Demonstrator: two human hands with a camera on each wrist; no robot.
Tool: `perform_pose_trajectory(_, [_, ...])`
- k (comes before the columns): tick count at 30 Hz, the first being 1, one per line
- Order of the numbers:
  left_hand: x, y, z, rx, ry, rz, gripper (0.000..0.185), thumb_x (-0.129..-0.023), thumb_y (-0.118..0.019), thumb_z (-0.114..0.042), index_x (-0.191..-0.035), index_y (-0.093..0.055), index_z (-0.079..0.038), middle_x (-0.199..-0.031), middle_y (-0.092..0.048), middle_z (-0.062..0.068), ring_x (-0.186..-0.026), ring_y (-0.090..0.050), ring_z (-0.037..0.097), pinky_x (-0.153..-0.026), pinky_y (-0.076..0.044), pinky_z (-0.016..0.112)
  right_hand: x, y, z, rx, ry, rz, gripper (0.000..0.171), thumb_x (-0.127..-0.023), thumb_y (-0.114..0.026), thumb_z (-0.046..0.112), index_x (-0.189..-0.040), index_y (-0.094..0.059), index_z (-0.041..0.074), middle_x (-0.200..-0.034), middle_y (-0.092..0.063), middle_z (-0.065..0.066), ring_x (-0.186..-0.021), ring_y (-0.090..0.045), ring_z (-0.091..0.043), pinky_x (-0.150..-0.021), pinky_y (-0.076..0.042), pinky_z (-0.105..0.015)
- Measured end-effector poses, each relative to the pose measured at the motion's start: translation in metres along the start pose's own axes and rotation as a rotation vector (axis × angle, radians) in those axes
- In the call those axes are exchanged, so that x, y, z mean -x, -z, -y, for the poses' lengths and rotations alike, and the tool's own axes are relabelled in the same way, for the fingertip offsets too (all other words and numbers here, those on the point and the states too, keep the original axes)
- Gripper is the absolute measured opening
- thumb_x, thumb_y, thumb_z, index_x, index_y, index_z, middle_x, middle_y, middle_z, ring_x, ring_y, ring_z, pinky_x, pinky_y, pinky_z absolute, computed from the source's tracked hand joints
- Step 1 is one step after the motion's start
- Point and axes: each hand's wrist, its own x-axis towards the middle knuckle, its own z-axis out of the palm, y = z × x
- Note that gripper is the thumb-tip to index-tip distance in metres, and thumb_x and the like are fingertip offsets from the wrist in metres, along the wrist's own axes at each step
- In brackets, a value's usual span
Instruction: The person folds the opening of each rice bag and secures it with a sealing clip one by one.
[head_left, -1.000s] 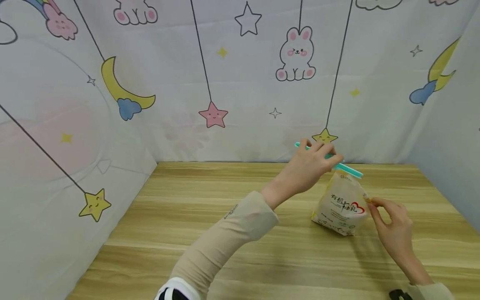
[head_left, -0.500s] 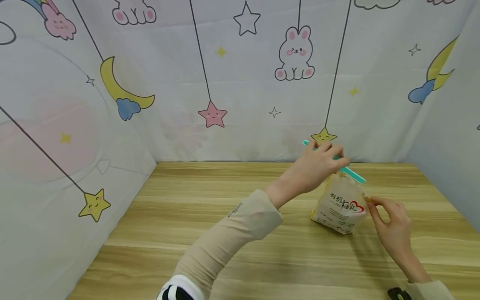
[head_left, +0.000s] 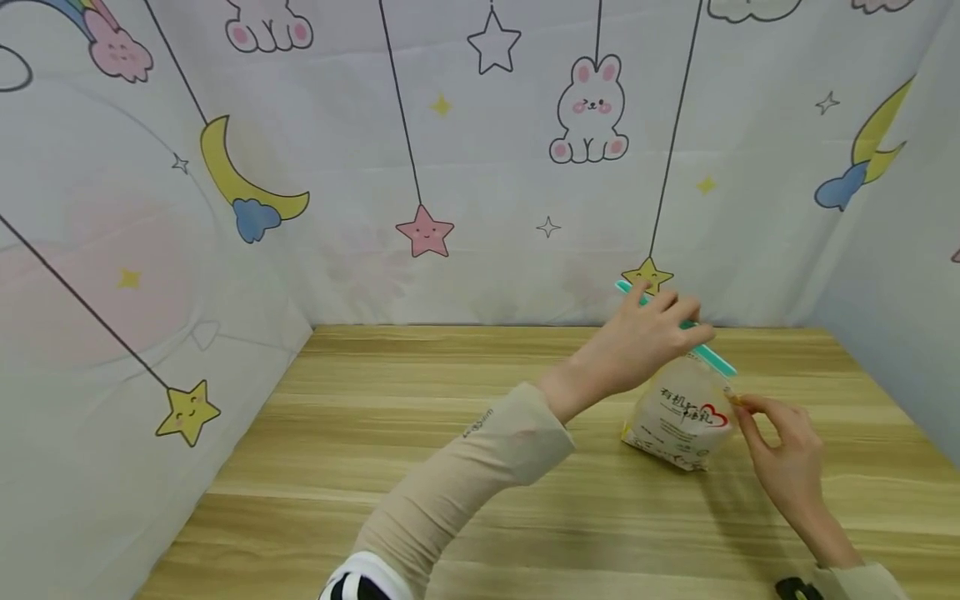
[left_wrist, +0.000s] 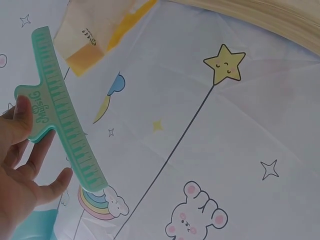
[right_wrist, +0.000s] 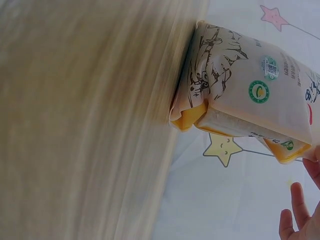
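Observation:
A white food bag [head_left: 678,417] with yellow corners stands upright on the wooden table [head_left: 450,433]. My left hand [head_left: 645,337] grips a teal bag clip [head_left: 716,360] just above and behind the bag's top; the clip slants down to the right. In the left wrist view the thumb and fingers of my left hand [left_wrist: 20,165] pinch the clip's [left_wrist: 60,110] handle, and the bag's corner [left_wrist: 95,35] lies beyond the clip's tip. My right hand [head_left: 780,442] pinches the bag's upper right corner. The right wrist view shows the bag [right_wrist: 250,95] and my right fingertips [right_wrist: 300,215].
Printed cloth walls with stars, moons and rabbits [head_left: 592,108] close in the table on the left, back and right. A small black object [head_left: 795,590] lies at the front right edge. Bare wood stretches left of the bag.
My left hand has carried the clip a little to the right, closer over the bag's top. The bag and my right hand have stayed where they were.

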Motion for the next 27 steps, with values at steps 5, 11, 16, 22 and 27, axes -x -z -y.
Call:
perform_pose_trajectory(5, [-0.002, -0.001, -0.003, -0.003, -0.012, -0.007, 0.028, -0.096, -0.038, -0.024, -0.119, -0.050, -0.031, -0.120, -0.048, -0.008, -0.113, -0.045, 0.014, -0.103, -0.030, 0.044, 0.002, 0.001, -0.002, 0.011, 0.004, -0.003, 0.012, -0.072, -0.064, -0.009, -0.083, -0.065, -0.004, -0.091, -0.049, 0.034, -0.088, -0.038, 0.021, -0.076, -0.027, -0.009])
perform_pose_trajectory(11, [-0.004, -0.002, -0.005, -0.028, -0.018, -0.032, 0.029, -0.096, -0.038, -0.018, -0.118, -0.051, -0.031, -0.119, -0.049, -0.008, -0.112, -0.046, 0.013, -0.104, -0.030, 0.044, 0.001, 0.001, -0.001, 0.015, 0.004, -0.001, 0.013, -0.072, -0.064, -0.008, -0.084, -0.065, -0.004, -0.090, -0.050, 0.033, -0.089, -0.037, 0.021, -0.077, -0.027, -0.008])
perform_pose_trajectory(16, [-0.006, -0.003, -0.007, -0.038, -0.015, -0.059, 0.027, -0.096, -0.038, -0.021, -0.116, -0.052, -0.032, -0.116, -0.050, -0.008, -0.111, -0.047, 0.013, -0.103, -0.031, 0.043, 0.001, 0.001, -0.002, 0.013, 0.014, -0.005, 0.012, -0.073, -0.064, -0.008, -0.084, -0.065, -0.004, -0.087, -0.054, 0.027, -0.089, -0.038, 0.020, -0.077, -0.027, -0.008])
perform_pose_trajectory(22, [-0.007, -0.004, -0.008, -0.052, -0.019, -0.049, 0.030, -0.095, -0.039, -0.017, -0.117, -0.052, -0.033, -0.115, -0.050, -0.009, -0.109, -0.047, 0.013, -0.102, -0.031, 0.045, 0.001, 0.000, -0.001, 0.009, 0.031, -0.015, 0.013, -0.072, -0.064, -0.009, -0.085, -0.065, -0.005, -0.082, -0.059, 0.018, -0.089, -0.038, 0.020, -0.078, -0.027, -0.007])
perform_pose_trajectory(27, [-0.009, -0.003, -0.011, -0.085, -0.036, -0.040, 0.031, -0.095, -0.040, -0.014, -0.117, -0.051, -0.033, -0.117, -0.050, -0.008, -0.109, -0.047, 0.013, -0.101, -0.031, 0.046, -0.001, -0.001, 0.002, 0.011, 0.064, -0.039, 0.014, -0.072, -0.063, -0.011, -0.084, -0.065, -0.006, -0.075, -0.061, -0.001, -0.089, -0.039, 0.021, -0.079, -0.027, -0.007])
